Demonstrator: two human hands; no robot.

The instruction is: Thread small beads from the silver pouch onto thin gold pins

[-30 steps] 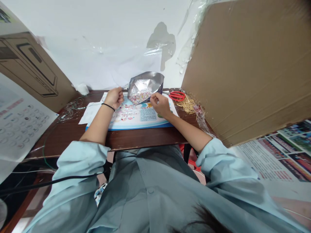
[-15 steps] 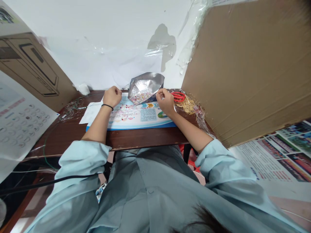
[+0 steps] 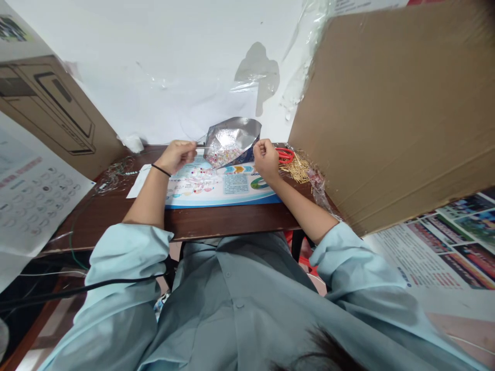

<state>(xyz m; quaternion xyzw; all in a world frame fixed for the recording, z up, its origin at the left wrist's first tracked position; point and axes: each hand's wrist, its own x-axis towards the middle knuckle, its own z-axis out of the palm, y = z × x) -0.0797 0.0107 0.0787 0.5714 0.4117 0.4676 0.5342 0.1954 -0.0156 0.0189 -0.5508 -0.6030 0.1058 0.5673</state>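
My left hand point(image 3: 180, 155) is closed, its fingers pinching a thin, pale, straight strand point(image 3: 202, 148) that points right across the mouth of a foil pouch; whether it is thread or a needle I cannot tell. The silver-lined foil pouch point(image 3: 235, 135) lies open on the table, with many small coloured beads point(image 3: 224, 156) inside. My right hand point(image 3: 266, 158) is closed in a pinch beside the pouch's right edge; what it holds, if anything, is too small to make out. More loose beads point(image 3: 203, 178) lie on the printed sheet point(image 3: 235, 184) in front of the pouch.
Red-handled scissors point(image 3: 285, 155) and a heap of thin golden sticks point(image 3: 299, 169) lie right of my right hand. Tangled clear line point(image 3: 114, 175) lies at left. Cardboard walls point(image 3: 386, 113) flank the brown table point(image 3: 228, 219), and a white wall point(image 3: 174, 62) stands behind.
My left hand has turned and shifted slightly left and down, and the strand now shows extending right from its fingers. My right hand has moved slightly right, off the pouch's edge.
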